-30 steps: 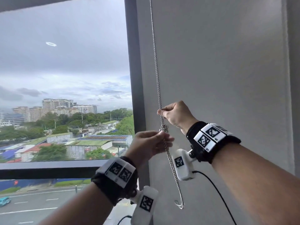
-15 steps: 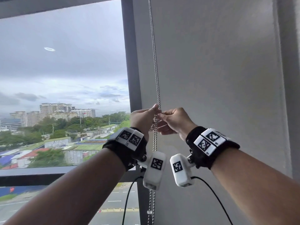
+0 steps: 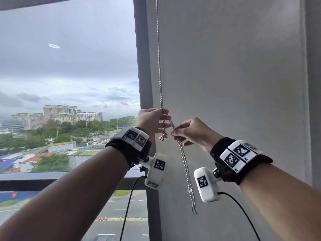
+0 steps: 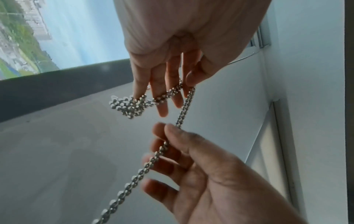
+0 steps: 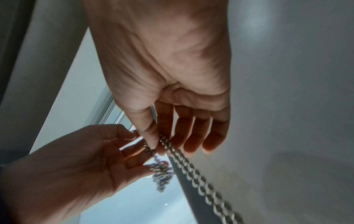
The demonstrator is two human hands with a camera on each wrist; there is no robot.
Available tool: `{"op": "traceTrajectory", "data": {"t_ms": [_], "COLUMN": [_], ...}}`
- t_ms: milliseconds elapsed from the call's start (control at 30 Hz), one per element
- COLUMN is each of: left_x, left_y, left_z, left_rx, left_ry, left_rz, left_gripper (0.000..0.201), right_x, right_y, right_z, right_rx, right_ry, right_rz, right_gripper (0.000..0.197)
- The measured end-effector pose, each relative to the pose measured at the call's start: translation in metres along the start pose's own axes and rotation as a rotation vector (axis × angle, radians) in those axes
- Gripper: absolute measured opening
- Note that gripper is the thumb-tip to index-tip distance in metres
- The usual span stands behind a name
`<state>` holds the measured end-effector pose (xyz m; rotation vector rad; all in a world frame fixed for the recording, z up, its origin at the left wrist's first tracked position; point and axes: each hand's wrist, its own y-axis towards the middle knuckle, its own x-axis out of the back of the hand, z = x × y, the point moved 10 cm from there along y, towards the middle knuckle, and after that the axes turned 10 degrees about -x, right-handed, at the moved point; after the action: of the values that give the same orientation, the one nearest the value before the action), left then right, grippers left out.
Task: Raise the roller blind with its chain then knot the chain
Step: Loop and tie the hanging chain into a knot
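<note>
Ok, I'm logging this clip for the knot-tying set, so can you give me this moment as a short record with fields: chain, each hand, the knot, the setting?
chain: silver metal bead chain, hanging beside the grey window frame
left hand: left hand has the chain looped over its fingers
right hand: right hand pinches the doubled chain just below
knot: bunched clump of chain under the left hand; tightness cannot be told
tail: loop end dangles free
setting: pale grey wall

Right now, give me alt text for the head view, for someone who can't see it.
Two hands work a metal chain beside a window: the left hand holds a bunched tangle, the right hand pinches the doubled strand that hangs below. City and cloudy sky outside.
</note>
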<state>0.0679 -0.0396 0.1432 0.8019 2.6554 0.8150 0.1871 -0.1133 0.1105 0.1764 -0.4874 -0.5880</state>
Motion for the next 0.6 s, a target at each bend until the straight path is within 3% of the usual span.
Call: {"op": "traceTrajectory", "data": {"t_ms": [100, 233, 400, 600], "left_x": [-0.001, -0.007, -0.015, -0.014], "left_y": [0.0, -0.001, -0.004, -0.004], "left_z": [-0.001, 0.005, 0.021, 0.024], "left_rx": [-0.057, -0.038, 0.088, 0.083], "left_ry": [0.1, 0.094, 0.07, 0.141], "left_rz": [0.033, 0.073, 0.097, 0.111], "left_gripper": [0.025, 0.023, 0.056, 0.056], "right_x": [0.017, 0.029, 0.028, 0.02], "right_y": [0.007, 0.015, 0.021, 0.024], "right_z": [0.007, 0.022, 0.043, 0.04], "right_rx": [0.041, 0.081, 0.101, 0.036], "right_ry": [-0.139, 0.111, 0.306, 0.349], "right_rz": [-0.153, -0.247, -0.252, -0.194], "right_gripper": [0.011, 0.008, 0.013, 0.011]}}
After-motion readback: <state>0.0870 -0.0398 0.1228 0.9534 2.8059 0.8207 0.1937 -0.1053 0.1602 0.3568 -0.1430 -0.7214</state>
